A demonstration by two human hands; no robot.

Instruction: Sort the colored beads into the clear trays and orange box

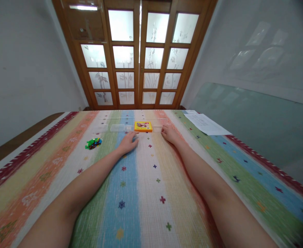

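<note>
Both my arms stretch far out over a striped, multicoloured cloth [143,193]. My left hand [128,142] lies flat on the cloth with fingers extended, just short of a small yellow box [143,126]. My right hand [169,133] rests palm down to the right of the box, its fingertips at a small clear plastic piece [157,128]. Neither hand holds anything. A clear plastic container [117,128] lies left of the yellow box.
A pile of small green, blue and yellow pieces [93,143] sits on the cloth at the left. A white printed sheet [205,124] lies at the far right. Wooden doors with frosted glass panes [138,58] stand beyond the far edge.
</note>
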